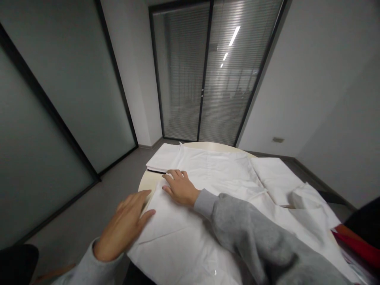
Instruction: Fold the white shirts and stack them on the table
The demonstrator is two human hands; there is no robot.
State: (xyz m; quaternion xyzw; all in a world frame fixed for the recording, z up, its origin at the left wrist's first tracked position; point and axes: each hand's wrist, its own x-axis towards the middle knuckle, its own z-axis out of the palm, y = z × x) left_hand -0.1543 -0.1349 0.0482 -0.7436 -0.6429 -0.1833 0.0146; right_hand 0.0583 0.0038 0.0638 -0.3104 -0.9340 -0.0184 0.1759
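Note:
A white garment (219,182) lies spread over a round pale table (145,180). My right hand (179,188) rests flat on the cloth near its left edge, fingers apart and pointing left, its grey sleeve crossing the fabric. My left hand (126,225) lies flat at the cloth's near-left edge, fingertips touching the fabric, holding nothing. A folded white stack (163,158) sits at the table's far left, beyond my right hand.
More white fabric (299,194) hangs over the table's right side. Something red (356,243) shows at the right edge. A dark shape (18,261) sits bottom left. Glass partitions and a blinds-covered door (208,79) stand behind the table over grey floor.

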